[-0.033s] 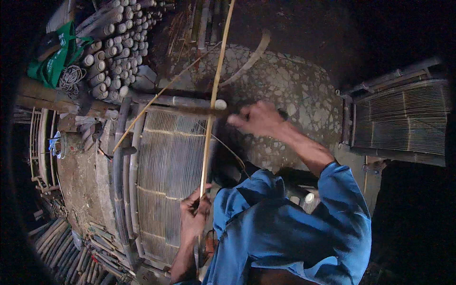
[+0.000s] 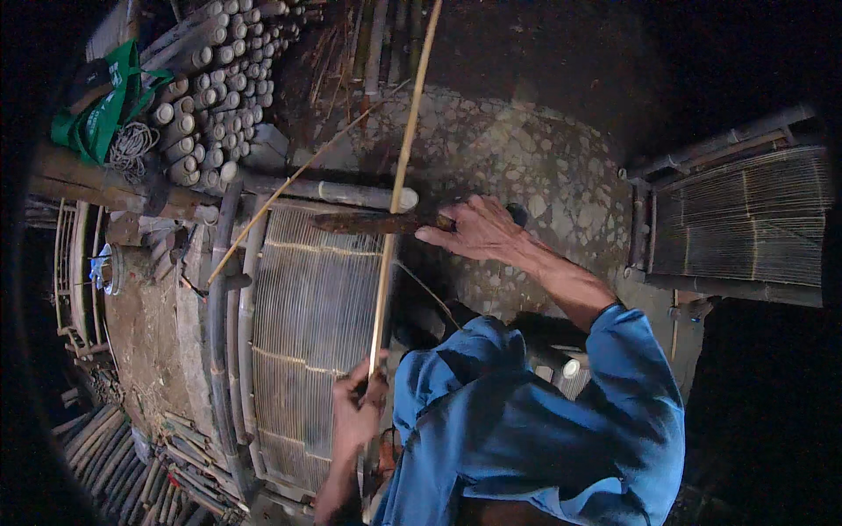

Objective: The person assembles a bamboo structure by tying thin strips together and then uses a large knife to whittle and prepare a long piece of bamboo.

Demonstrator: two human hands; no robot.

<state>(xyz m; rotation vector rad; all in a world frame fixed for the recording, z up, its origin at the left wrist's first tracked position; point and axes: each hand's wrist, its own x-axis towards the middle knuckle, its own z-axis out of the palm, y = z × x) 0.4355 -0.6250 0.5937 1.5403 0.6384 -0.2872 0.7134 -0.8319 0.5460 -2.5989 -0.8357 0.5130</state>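
Observation:
A long, pale bamboo strip [image 2: 403,149] runs from the far edge down to my left hand [image 2: 355,412], whose fingers and thumb are closed around its near part. My right hand [image 2: 478,230] grips the handle of a knife with a dark, broad blade [image 2: 355,223]. That blade points left and lies across the strip, near the end of a thick bamboo pole. Beneath the strip and to its left is a bamboo rack [image 2: 307,302] covered with fine parallel slats. Where exactly the edge meets the strip, I cannot make out.
A thinner strip [image 2: 294,178] leans across the rack's far left corner. Stacked bamboo poles [image 2: 232,105] and a green bag [image 2: 101,118] lie at the far left. Another slatted rack [image 2: 745,219] stands at right. Cut bamboo pieces [image 2: 123,469] lie at the near left.
The knife, blurred before, now shows clearly, its blade across the strip. My right hand has shifted slightly. A pale curved piece beyond the strip is gone from view. My left hand keeps its hold.

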